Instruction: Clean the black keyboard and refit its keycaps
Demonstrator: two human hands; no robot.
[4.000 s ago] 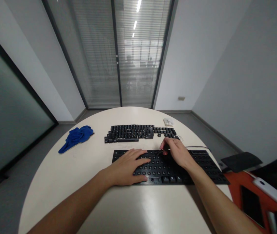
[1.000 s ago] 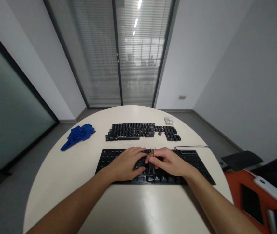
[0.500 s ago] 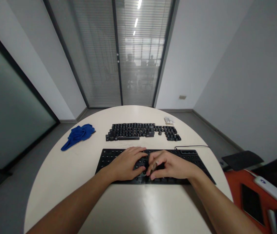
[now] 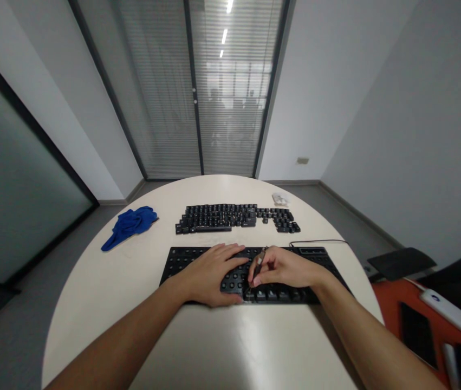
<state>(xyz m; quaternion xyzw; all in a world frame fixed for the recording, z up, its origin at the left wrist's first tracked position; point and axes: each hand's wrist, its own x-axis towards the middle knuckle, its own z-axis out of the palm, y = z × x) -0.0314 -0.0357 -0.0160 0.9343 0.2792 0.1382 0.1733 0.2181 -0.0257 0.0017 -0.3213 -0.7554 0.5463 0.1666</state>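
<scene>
A black keyboard with its keycaps off lies on the table, rows of round studs showing. My left hand rests flat on its left-middle part, fingers stretched and the thumb near the front edge. In my right hand a slim, dark, pen-like tool is pinched, tilted, its lower end at the keyboard's front rows beside my left thumb. The tool's exact kind is too small to make out. Beyond the keyboard, the loose black keycaps are laid out in keyboard order.
A blue cloth lies crumpled at the left of the round white table. A small clear bag sits at the back right. The keyboard's cable runs right. Beside the table, a red-orange surface holds a phone and a white power strip.
My right hand has turned the tool more upright and lifted its fingers slightly. My left thumb has moved down towards the keyboard's front edge. The view has shifted a little.
</scene>
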